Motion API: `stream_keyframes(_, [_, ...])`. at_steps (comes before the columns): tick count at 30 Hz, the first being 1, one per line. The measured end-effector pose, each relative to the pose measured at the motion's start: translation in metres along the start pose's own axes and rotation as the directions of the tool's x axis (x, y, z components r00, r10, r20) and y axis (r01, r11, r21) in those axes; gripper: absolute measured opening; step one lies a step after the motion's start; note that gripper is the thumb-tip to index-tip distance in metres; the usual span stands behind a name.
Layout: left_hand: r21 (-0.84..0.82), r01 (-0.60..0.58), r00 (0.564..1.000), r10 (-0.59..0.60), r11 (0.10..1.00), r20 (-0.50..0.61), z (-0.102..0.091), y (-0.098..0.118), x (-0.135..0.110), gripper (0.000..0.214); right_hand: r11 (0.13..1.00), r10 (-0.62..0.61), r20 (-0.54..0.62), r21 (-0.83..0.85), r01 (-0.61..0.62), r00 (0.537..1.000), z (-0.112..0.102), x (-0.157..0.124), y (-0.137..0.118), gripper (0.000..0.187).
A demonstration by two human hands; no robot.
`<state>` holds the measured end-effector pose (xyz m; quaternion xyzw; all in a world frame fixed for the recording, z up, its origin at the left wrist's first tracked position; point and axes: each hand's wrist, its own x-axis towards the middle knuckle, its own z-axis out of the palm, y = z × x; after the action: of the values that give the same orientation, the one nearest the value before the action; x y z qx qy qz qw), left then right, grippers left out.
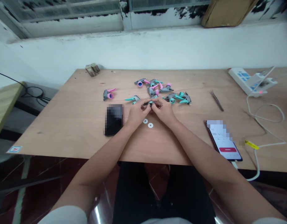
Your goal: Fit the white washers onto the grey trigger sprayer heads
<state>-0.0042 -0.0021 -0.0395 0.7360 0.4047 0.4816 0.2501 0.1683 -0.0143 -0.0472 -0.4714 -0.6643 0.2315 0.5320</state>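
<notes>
- Left hand (137, 115): curled in a tight pinch, holding a small grey-and-teal piece (149, 104) together with the right hand; the fingers hide most of it, so its exact shape is hard to make out.
- Left of that hand: a black phone (114, 119) on the worktop (64, 130), and farther out and ahead, a lone grey trigger sprayer head (105, 95) with pink parts.
- Just below and between the hands: two white washers (150, 125), close together.
- Ahead of both hands: a loose scatter of grey trigger sprayer heads (167, 90) with teal or pink parts, the nearest almost touching the fingers.
- Right hand (163, 111): also pinched closed on the same piece.
- Right of that hand: steel tweezers (217, 100), a lit smartphone (224, 141) with a cable, and farther ahead, a white power strip (247, 81).
</notes>
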Motion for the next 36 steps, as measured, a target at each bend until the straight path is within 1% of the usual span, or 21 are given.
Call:
stream_keyframes(6, [0.017, 0.018, 1.000, -0.018, 1.000, -0.020, 0.000, 0.001, 0.001, 0.030, 1.000, 0.002, 0.023, -0.021, -0.002, 1.000, 0.000, -0.001, 0.001, 0.020])
stream_keyframes(9, [0.022, 0.019, 1.000, -0.019, 1.000, -0.011, 0.000, 0.000, 0.000, 0.031, 1.000, 0.009, 0.016, -0.030, -0.008, 1.000, 0.000, -0.001, 0.000, 0.019])
stream_keyframes(12, [0.036, 0.011, 1.000, -0.011, 0.999, -0.005, -0.002, 0.005, -0.001, 0.030, 0.998, -0.010, -0.001, -0.063, 0.010, 1.000, -0.001, -0.002, -0.002, 0.018])
stream_keyframes(14, [0.083, 0.008, 0.999, -0.005, 0.997, -0.036, -0.008, 0.012, 0.000, 0.029, 0.993, -0.035, 0.003, -0.115, 0.035, 0.999, -0.003, -0.002, -0.006, 0.016])
stream_keyframes(16, [0.123, 0.002, 0.994, 0.012, 0.992, -0.112, -0.019, 0.017, 0.006, 0.029, 0.977, -0.066, 0.018, -0.202, 0.068, 0.998, -0.005, -0.003, -0.012, 0.016])
stream_keyframes(18, [0.128, 0.003, 0.974, 0.026, 0.992, -0.224, -0.037, 0.016, 0.015, 0.031, 0.945, -0.091, 0.042, -0.311, 0.100, 0.995, -0.006, -0.003, -0.017, 0.019])
stream_keyframes(19, [0.151, 0.014, 0.958, 0.030, 0.988, -0.285, -0.048, 0.013, 0.021, 0.032, 0.925, -0.095, 0.062, -0.364, 0.111, 0.994, -0.005, -0.004, -0.019, 0.022])
stream_keyframes(21, [0.236, 0.069, 0.917, 0.032, 0.969, -0.398, -0.072, 0.000, 0.033, 0.032, 0.882, -0.083, 0.116, -0.454, 0.128, 0.990, -0.004, -0.004, -0.021, 0.028])
stream_keyframes(24, [0.393, 0.137, 0.914, 0.036, 0.909, -0.403, -0.108, -0.030, 0.046, 0.031, 0.830, -0.032, 0.184, -0.543, 0.128, 0.982, 0.000, -0.002, -0.019, 0.037])
stream_keyframes(25, [0.423, 0.172, 0.920, 0.008, 0.890, -0.391, -0.118, -0.041, 0.048, 0.032, 0.820, -0.008, 0.189, -0.561, 0.115, 0.982, 0.001, -0.001, -0.017, 0.038])
stream_keyframes(27, [0.465, 0.272, 0.932, -0.110, 0.843, -0.346, -0.132, -0.058, 0.048, 0.035, 0.809, 0.037, 0.175, -0.583, 0.073, 0.984, 0.003, 0.002, -0.012, 0.039])
stream_keyframes(29, [0.501, 0.363, 0.923, -0.230, 0.785, -0.308, -0.139, -0.067, 0.045, 0.036, 0.812, 0.063, 0.151, -0.582, 0.037, 0.986, 0.003, 0.004, -0.009, 0.043])
stream_keyframes(31, [0.501, 0.424, 0.903, -0.312, 0.754, -0.295, -0.140, -0.068, 0.041, 0.037, 0.825, 0.062, 0.133, -0.565, 0.024, 0.989, 0.003, 0.006, -0.008, 0.048])
stream_keyframes(32, [0.491, 0.444, 0.894, -0.332, 0.749, -0.301, -0.140, -0.068, 0.039, 0.037, 0.831, 0.053, 0.123, -0.556, 0.025, 0.991, 0.002, 0.006, -0.010, 0.049])
stream_keyframes(34, [0.471, 0.473, 0.876, -0.341, 0.745, -0.340, -0.139, -0.065, 0.037, 0.035, 0.839, 0.025, 0.106, -0.543, 0.037, 0.994, -0.002, 0.005, -0.015, 0.042])
stream_keyframes(35, [0.470, 0.484, 0.868, -0.335, 0.739, -0.367, -0.138, -0.064, 0.036, 0.032, 0.847, 0.004, 0.121, -0.529, 0.061, 0.993, -0.005, 0.004, -0.019, 0.035])
stream_keyframes(36, [0.472, 0.490, 0.861, -0.322, 0.733, -0.393, -0.138, -0.063, 0.036, 0.029, 0.858, -0.016, 0.165, -0.503, 0.099, 0.986, -0.007, 0.003, -0.023, 0.028])
